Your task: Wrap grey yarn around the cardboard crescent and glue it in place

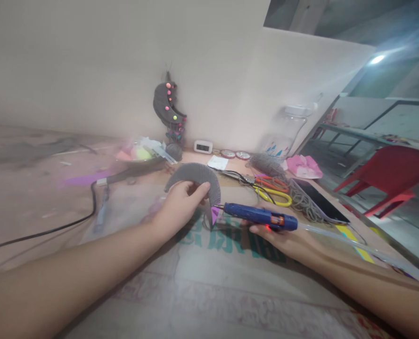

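Note:
My left hand [186, 200] pinches a crescent wrapped in grey yarn [214, 181], its thumb lying over the inner curve. At the crescent's lower tip a small purple piece [215, 214] shows uncovered. A blue hot glue gun [255, 214] is in my right hand [276, 235], with a red light glowing on its underside. Its nozzle meets or nearly meets the crescent beside the purple piece; I cannot tell which. From the gun's rear a long clear glue stick [322, 233] sticks out.
Against the wall hangs a finished-looking grey crescent with pompoms [163, 103]. Beyond my hands are a small clock [202, 147], yellow-handled scissors [276, 197], grey yarn [267, 165], a phone [318, 200] and a clear bottle [287, 129]. A black cord [92, 202] crosses the left side.

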